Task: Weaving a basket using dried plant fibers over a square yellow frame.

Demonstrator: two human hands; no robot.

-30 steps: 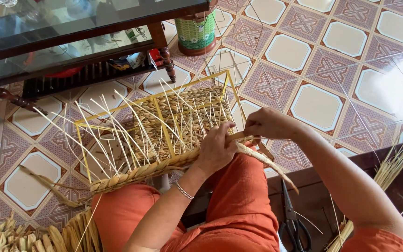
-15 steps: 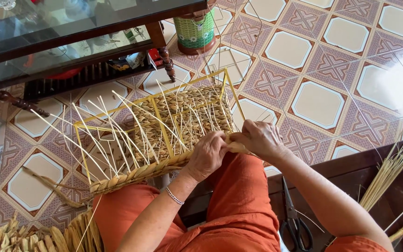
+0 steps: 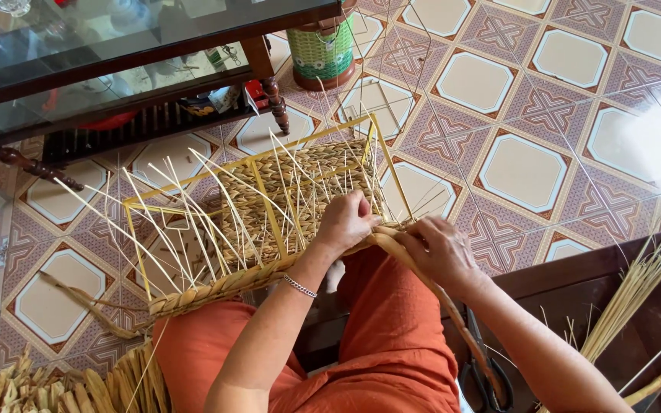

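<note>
1. While the half-woven basket (image 3: 269, 222) rests across the person's orange-clad knees, the head view shows its yellow wire frame (image 3: 262, 195) tilted away from the body, thin pale stakes fanning up out of the weave.
2. At the basket's near right corner, the left hand (image 3: 343, 222) lies on the rim, fingers curled and pressed together against the braid.
3. Just right of that corner, the right hand (image 3: 439, 251) closes its fingers around a thick rush strand (image 3: 422, 271), which runs from the rim down past the wrist.
4. Beyond the basket's far side stands a glass-topped table (image 3: 116, 46), with a green woven container (image 3: 321, 47) by its leg.
5. Right of the basket, well apart, a bundle of straw (image 3: 629, 298) leans on a dark wooden bench (image 3: 575, 283).
</note>
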